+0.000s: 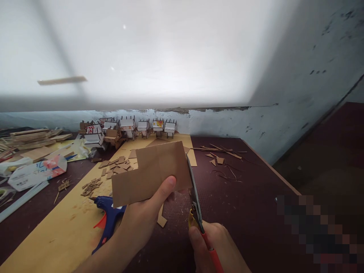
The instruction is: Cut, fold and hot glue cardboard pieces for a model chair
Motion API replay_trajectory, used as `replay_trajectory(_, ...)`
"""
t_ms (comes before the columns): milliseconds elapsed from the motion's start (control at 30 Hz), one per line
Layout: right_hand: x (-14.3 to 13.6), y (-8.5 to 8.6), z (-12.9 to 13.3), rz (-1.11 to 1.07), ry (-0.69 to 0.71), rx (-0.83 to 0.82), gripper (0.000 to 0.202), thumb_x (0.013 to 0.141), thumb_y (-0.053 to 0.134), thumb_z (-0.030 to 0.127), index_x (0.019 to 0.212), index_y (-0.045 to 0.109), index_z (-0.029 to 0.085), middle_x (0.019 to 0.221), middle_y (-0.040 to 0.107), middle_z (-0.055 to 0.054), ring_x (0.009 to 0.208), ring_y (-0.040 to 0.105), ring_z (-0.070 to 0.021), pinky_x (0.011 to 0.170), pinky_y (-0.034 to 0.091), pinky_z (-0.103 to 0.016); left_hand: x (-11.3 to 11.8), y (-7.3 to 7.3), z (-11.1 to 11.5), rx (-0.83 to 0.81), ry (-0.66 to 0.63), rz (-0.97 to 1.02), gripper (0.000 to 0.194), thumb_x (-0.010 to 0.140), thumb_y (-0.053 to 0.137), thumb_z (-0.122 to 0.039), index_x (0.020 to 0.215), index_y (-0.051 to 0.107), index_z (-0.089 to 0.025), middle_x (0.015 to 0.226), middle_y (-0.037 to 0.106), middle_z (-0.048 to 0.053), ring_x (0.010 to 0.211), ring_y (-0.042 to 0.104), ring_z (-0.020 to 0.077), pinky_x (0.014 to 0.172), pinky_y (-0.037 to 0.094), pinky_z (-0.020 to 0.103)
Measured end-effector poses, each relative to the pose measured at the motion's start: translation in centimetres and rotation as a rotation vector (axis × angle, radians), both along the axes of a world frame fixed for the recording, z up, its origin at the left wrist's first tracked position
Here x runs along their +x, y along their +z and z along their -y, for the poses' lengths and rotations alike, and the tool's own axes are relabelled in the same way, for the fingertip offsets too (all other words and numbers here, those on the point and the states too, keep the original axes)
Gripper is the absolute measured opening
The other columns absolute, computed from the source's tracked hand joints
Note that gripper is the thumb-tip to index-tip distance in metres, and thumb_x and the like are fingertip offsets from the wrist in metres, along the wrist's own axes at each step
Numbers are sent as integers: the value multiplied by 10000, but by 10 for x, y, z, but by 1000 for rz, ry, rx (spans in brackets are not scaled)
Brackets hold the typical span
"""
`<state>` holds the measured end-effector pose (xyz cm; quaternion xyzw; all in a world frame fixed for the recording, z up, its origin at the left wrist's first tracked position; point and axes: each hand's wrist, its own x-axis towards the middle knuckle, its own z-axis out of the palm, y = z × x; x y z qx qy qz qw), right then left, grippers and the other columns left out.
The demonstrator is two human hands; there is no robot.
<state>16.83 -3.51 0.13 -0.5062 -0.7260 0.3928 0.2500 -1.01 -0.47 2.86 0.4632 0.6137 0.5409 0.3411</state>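
Note:
A brown cardboard piece (153, 167) with a stepped corner at its upper left is held up over the table. My left hand (148, 212) grips its lower edge, the thumb on the near face and the other fingers mostly hidden behind. My right hand (213, 242) is closed around scissors (194, 189) with red and yellow handles. The blades point upward along the right edge of the cardboard, close together. Behind my left forearm a blue glue gun (109, 216) lies on the yellow sheet.
Small cardboard scraps (121, 163) lie on the yellow sheet (68, 220). Several miniature cardboard chairs (127, 127) stand along the wall. Wood strips (34, 140) and a white package (36, 172) are at the left. Thin offcuts (220, 160) lie at the right on the dark table (244, 212).

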Motion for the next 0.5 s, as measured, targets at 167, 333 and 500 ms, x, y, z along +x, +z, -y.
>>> replay_trajectory(167, 0, 3, -2, 27, 5, 56, 665, 956, 261, 789, 609, 393, 238, 477, 492, 13, 433, 485, -141, 451, 305, -265, 1, 1, 0, 12, -45, 7, 461, 799, 734, -598, 571, 597, -221, 658, 634, 8, 681, 593, 194, 724, 468, 306)
replay_trajectory(333, 0, -1, 0, 8, -6, 18, 652, 962, 281, 777, 613, 393, 238, 464, 486, 18, 416, 486, -137, 436, 293, -260, 1, 3, 0, 15, -49, -4, 438, 807, 730, -594, 600, 635, -220, 647, 645, 6, 655, 588, 188, 711, 470, 300)
replay_trajectory(500, 0, -4, 1, 3, -6, -16, 643, 972, 303, 759, 603, 382, 239, 449, 474, 22, 416, 498, -137, 429, 295, -254, 1, 2, -1, 9, -55, 2, 431, 807, 725, -608, 631, 652, -221, 712, 685, 20, 732, 626, 210, 736, 477, 305)
